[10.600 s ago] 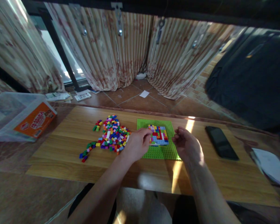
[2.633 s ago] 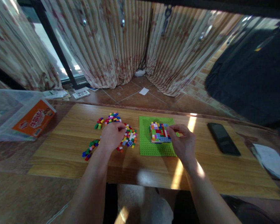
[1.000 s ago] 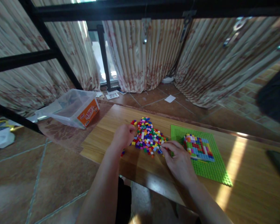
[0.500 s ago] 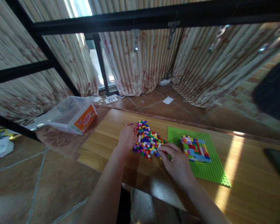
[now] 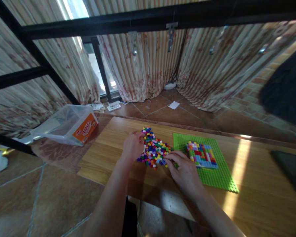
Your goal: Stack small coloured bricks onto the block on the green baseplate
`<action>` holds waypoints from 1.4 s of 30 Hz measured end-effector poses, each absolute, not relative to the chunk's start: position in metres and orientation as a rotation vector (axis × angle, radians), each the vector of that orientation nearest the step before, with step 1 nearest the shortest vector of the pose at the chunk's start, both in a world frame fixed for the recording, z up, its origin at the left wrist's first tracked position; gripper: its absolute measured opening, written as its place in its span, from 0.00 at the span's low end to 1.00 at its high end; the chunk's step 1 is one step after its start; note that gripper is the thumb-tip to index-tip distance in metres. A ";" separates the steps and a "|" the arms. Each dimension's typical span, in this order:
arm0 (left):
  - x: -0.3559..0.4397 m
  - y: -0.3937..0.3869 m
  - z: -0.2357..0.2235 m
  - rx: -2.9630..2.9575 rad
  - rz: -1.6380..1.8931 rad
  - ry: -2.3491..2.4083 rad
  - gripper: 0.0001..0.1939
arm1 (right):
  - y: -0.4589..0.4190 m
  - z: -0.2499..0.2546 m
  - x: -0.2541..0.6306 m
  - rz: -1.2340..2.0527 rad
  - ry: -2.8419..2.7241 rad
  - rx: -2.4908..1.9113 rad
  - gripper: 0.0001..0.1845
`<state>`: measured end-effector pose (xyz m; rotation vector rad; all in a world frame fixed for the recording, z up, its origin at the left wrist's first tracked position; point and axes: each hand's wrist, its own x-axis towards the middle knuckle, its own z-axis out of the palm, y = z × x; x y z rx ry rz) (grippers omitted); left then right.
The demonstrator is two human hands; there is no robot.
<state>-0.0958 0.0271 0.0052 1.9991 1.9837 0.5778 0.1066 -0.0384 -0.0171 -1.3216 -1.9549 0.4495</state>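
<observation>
A loose pile of small, many-coloured toy bricks (image 5: 154,149) lies on the wooden table. My left hand (image 5: 133,144) is at the pile's left edge, its fingers curled in against the bricks; whatever is between them is hidden. At the right edge of the pile, my right hand (image 5: 184,166) has thumb and forefinger pinched together among the bricks, and what they hold is too small to make out. Just beyond that hand, a green studded baseplate (image 5: 219,174) carries a low block of assembled coloured bricks (image 5: 202,154).
A clear plastic tub (image 5: 66,120) with an orange label stands left of the wooden table (image 5: 101,148). A dark flat object (image 5: 289,169) lies at the table's right end. Black metal bars (image 5: 138,24) cross above, in front of striped curtains (image 5: 143,69).
The view has shifted a little, so the scene sits slightly further left. Both hands stay at the pile, and the left fingers have moved slightly. The white brick by my right fingertips no longer shows.
</observation>
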 end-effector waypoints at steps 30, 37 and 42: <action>-0.011 -0.003 0.013 1.106 0.770 0.991 0.11 | -0.047 0.006 0.138 0.316 -1.725 -1.310 0.07; -0.005 -0.005 0.016 1.184 0.718 0.987 0.13 | -0.049 0.009 0.143 0.328 -1.730 -1.321 0.10; -0.001 -0.003 0.016 1.256 0.676 1.032 0.16 | -0.047 0.015 0.167 0.343 -1.692 -1.349 0.10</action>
